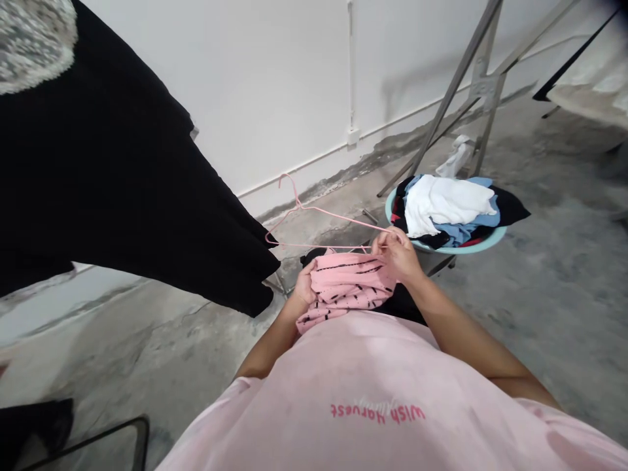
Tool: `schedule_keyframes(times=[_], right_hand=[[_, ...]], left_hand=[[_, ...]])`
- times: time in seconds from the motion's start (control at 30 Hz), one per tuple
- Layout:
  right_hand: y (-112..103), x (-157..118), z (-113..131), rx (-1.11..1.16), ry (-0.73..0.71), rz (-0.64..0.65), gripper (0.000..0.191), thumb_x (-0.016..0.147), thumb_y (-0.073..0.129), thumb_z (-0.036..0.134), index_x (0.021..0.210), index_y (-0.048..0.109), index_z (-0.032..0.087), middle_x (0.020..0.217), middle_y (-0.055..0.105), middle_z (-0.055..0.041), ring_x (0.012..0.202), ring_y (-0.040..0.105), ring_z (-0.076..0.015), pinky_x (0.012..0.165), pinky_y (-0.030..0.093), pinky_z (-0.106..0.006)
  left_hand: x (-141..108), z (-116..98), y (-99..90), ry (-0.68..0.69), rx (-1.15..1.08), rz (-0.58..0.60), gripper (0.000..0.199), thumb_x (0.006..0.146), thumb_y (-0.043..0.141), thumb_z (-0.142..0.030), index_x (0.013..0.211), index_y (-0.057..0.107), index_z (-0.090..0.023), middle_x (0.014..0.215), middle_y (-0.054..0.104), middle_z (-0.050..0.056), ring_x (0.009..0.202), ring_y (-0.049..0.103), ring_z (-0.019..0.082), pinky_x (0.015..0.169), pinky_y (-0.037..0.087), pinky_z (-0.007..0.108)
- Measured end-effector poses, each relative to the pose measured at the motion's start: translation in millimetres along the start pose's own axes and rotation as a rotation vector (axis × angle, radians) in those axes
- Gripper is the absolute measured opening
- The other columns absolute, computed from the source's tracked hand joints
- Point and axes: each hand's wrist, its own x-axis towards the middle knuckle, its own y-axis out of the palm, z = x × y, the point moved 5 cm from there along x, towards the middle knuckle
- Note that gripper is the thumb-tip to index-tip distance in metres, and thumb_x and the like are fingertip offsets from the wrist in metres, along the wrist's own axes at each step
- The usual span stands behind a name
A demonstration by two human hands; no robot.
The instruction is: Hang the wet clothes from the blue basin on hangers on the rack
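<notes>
Hanger (333, 214), pink, one: gripped at one end by the right hand (396, 254), near the wearer's front. Garment (350, 278), pink with black marks, one: held bunched just below the hanger, pinched at its left side by the left hand (305, 285). Basin (481, 246), light blue, one: heaped with clothes (449, 199), white uppermost, count unclear.

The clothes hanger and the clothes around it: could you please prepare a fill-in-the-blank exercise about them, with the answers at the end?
The left hand holds a pink garment with ____ marks.
The right hand is at one end of the clothes hanger, whose colour is ____.
In the basin, the topmost cloth is ____.
The large black garment hangs on the person's ____ side.
Missing words: black; pink; white; left.
</notes>
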Motion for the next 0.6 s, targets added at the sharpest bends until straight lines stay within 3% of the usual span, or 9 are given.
schedule_keyframes(times=[0.13,0.23,0.33,0.47,0.6], right_hand=[[-22.5,-21.2,-2.2,0.061,0.022,0.046,0.050,0.078,0.054,0.071,0.081,0.055,0.021,0.082,0.062,-0.0044,0.059,0.051,-0.0131,0.059,0.045,-0.030],[-41.7,-41.3,-13.8,0.065,0.097,0.066,0.048,0.077,0.061,0.065,0.097,0.064,0.022,0.106,0.063,-0.0079,0.066,0.053,-0.0133,0.062,0.048,-0.030],[-55.7,-54.5,-23.0,-0.045,0.192,0.206,0.050,0.072,0.071,0.056,0.107,0.067,0.020,0.118,0.060,-0.0091,0.079,0.056,-0.0145,0.073,0.050,-0.030],[-74.3,-51.1,-26.4,-0.253,0.286,0.360,0.057,0.062,0.082,0.042,0.112,0.069,0.019,0.113,0.064,-0.0089,0.089,0.059,-0.0174,0.083,0.049,-0.033],[-92.9,-34.4,-29.2,-0.422,0.329,0.355,0.065,0.052,0.087,0.034,0.112,0.069,0.019,0.109,0.067,-0.0092,0.092,0.061,-0.0211,0.084,0.050,-0.036]], left_hand=[[-12.1,-29.3,3.6,0.226,-0.026,-0.026,0.054,0.073,0.071,-0.048,0.117,0.060,-0.019,0.098,0.069,0.006,0.095,0.063,0.025,0.092,0.046,0.039],[-25.5,-42.5,12.9,0.333,0.132,-0.048,0.042,0.062,0.080,-0.049,0.088,0.065,-0.019,0.080,0.064,0.002,0.077,0.059,0.019,0.077,0.046,0.031],[-37.2,-49.2,28.0,0.381,0.354,-0.031,0.048,0.062,0.076,-0.060,0.060,0.054,-0.017,0.064,0.051,0.001,0.066,0.049,0.016,0.065,0.040,0.027],[-55.1,-58.4,57.5,0.473,0.752,0.132,0.052,0.075,0.061,-0.066,0.058,0.057,-0.017,0.063,0.049,0.002,0.066,0.045,0.016,0.067,0.037,0.027],[-70.5,-59.7,78.0,0.409,1.047,0.301,0.049,0.085,0.051,-0.062,0.066,0.059,-0.017,0.067,0.051,0.003,0.067,0.045,0.017,0.069,0.037,0.029]])
